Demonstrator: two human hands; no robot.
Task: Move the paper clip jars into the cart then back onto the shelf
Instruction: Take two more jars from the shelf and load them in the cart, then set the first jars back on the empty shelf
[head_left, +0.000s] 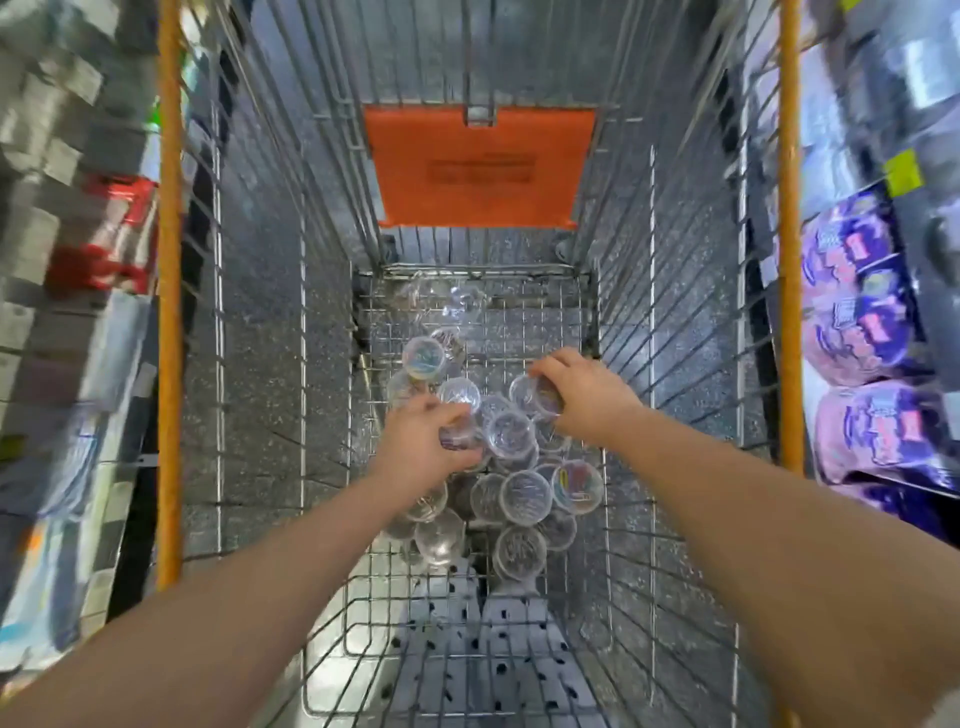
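Several clear round paper clip jars lie piled on the wire floor of a shopping cart. Both my arms reach down into the cart. My left hand curls its fingers round a clear jar in the middle of the pile. My right hand grips another clear jar at the pile's far right. One jar near the right holds coloured clips, and another coloured one lies at the far left of the pile.
The cart has orange side rails and an orange flap at its far end. Blurred shelves stand on both sides: grey and red packs on the left, purple packs on the right.
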